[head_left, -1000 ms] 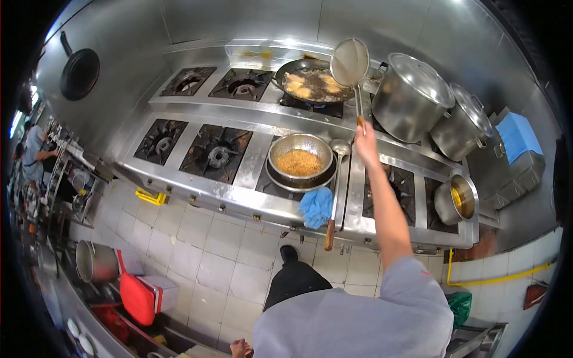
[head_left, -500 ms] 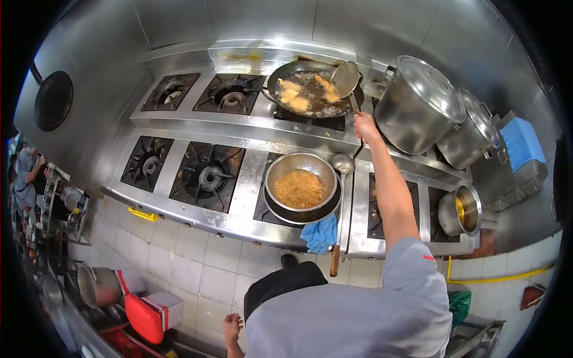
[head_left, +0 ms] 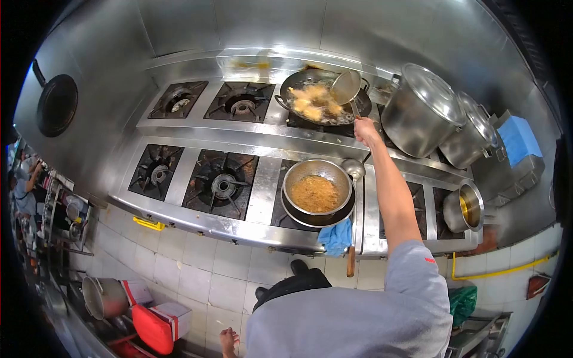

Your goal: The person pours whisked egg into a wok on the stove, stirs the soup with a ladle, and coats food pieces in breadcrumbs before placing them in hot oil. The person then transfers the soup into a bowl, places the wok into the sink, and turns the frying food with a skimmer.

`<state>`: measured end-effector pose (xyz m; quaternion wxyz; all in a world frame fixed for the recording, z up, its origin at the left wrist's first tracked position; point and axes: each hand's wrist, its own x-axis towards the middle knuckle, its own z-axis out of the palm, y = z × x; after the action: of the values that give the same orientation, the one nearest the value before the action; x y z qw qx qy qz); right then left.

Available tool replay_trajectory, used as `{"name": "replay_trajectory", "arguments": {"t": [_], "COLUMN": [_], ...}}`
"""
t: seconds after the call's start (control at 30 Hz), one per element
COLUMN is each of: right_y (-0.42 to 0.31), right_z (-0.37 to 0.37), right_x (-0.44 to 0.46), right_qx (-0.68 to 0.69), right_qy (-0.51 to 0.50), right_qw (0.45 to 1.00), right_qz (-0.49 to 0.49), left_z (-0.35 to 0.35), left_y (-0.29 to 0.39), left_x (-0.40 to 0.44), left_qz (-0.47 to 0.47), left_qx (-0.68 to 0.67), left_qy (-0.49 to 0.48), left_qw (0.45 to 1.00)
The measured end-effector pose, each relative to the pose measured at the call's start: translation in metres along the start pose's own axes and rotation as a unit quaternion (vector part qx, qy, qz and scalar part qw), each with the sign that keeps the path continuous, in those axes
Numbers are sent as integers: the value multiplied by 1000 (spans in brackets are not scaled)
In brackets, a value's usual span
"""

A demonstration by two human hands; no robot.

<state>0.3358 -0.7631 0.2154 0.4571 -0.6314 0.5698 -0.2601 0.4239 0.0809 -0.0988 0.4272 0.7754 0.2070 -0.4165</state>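
My right hand [head_left: 364, 129] is closed round the handle of a wire-mesh skimmer [head_left: 347, 86]. Its round mesh head is tilted over the right side of a dark wok [head_left: 286, 79] on the back row of the stove. Golden battered pieces [head_left: 313, 102] float in bubbling oil, left of the skimmer. Low at my side hangs my left hand [head_left: 228, 340], fingers loosely bent and apart, with nothing visible in it. On a front burner, a metal bowl [head_left: 289, 173] of golden-brown crumbly food rests in a dark pan. Beside it lies a ladle [head_left: 353, 169] with a wooden handle end.
Two lidded stockpots [head_left: 412, 119] stand right of the wok. A steel pot [head_left: 455, 215] with yellow liquid sits front right. A blue cloth [head_left: 335, 237] hangs at the stove's edge. Behind me are boxes with a red lid [head_left: 153, 329]. Another person [head_left: 25, 194] is far left.
The skimmer head has tilted and its mesh shows wider over the wok. The battered pieces have gathered closer together. The whole view has shifted slightly.
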Motion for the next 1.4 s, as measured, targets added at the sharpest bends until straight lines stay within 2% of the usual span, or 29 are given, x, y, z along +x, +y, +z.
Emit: {"name": "replay_trajectory", "arguments": {"t": [0.03, 0.07, 0.1, 0.17, 0.2, 0.27, 0.4, 0.47, 0.6, 0.73, 0.8, 0.9, 1.0, 1.07, 1.23, 1.33, 1.4], "right_y": [5, 1, -2, -6, -8, -14, -24, -32, -41, -42, -44, -44, -38, -29, 0, 7, 12], "right_z": [8, 14, 21, 30, 32, 35, 50, 56, 61, 59, 55, 49, 36, 24, 0, -3, -3], "right_x": [11, 12, 13, 16, 19, 22, 8, -3, -3, 2, 4, 8, 11, 2, -16, -27, -26], "right_qx": [95, 95, 163, 299, 298, 425, 398, 351, 329, 247, 233, 232, 186, 98, -18, 22, 49], "right_qy": [-17, -18, -50, -118, -119, -188, -182, -132, -137, -121, -123, -96, -108, -76, -51, -91, -111], "right_qw": [995, 995, 984, 944, 944, 867, 889, 924, 933, 961, 965, 968, 976, 990, 995, 995, 992], "right_qz": [14, 14, 41, 81, 81, 178, 137, 76, 49, 5, -3, 16, -18, -72, -87, -37, -21], "left_z": [-4, -7, -8, -6, -3, 6, 25, 28, 28, 25, 23, 19, 20, 22, 35, 54, 74], "left_y": [-1, 0, 0, 2, 3, 5, 5, 1, -2, 4, 3, 0, 1, 0, -9, 17, 35], "left_x": [5, 6, 6, 7, 7, 3, -10, -11, -12, -21, -13, -6, -8, -11, -21, -36, -31], "left_qz": [11, 21, 20, 29, 28, 35, 50, 77, 76, 98, 64, 29, 15, 11, -1, 10, 93], "left_qx": [-9, -17, -17, -35, -35, -36, -5, 58, 68, 59, -10, -15, -3, -10, -11, 32, 109], "left_qy": [5, 10, 11, -2, -1, -5, -19, -42, -50, -44, -30, -27, -10, -7, -11, -41, -84], "left_qw": [1000, 1000, 1000, 999, 999, 999, 999, 994, 993, 993, 997, 999, 1000, 1000, 1000, 999, 986]}}
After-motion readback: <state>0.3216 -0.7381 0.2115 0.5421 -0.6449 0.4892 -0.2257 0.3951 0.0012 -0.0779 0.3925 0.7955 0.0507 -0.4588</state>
